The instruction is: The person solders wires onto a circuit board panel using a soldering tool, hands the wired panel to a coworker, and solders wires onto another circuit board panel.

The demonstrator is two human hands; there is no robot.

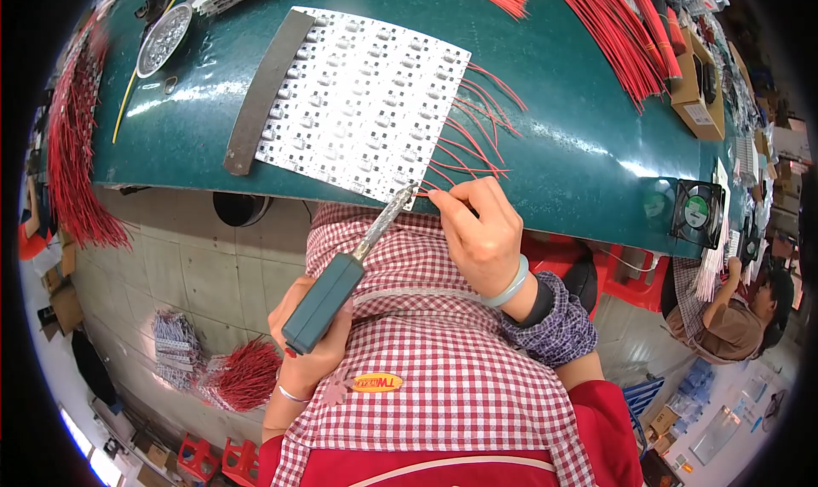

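Observation:
My left hand (334, 340) is wrapped round the dark boxy handle of a soldering iron (324, 301). Its silvery shaft slants up and right, with the tip at the near right corner of a white circuit board panel (341, 103). Rows of small dark and silvery components cover this panel. Several red wires (474, 150) stick out from its right edge. At that same corner my right hand (486, 231) pinches the end of a short red wire between thumb and forefinger, close to the iron's tip.
A dark flat bar (266, 99) lies along the panel's left edge on the green table (588, 146). Beyond are a silvery dish (164, 40) and red wire bundles (609, 35). At the right stand a small fan (697, 213) and a cardboard box (699, 103); a co-worker (737, 321) sits there.

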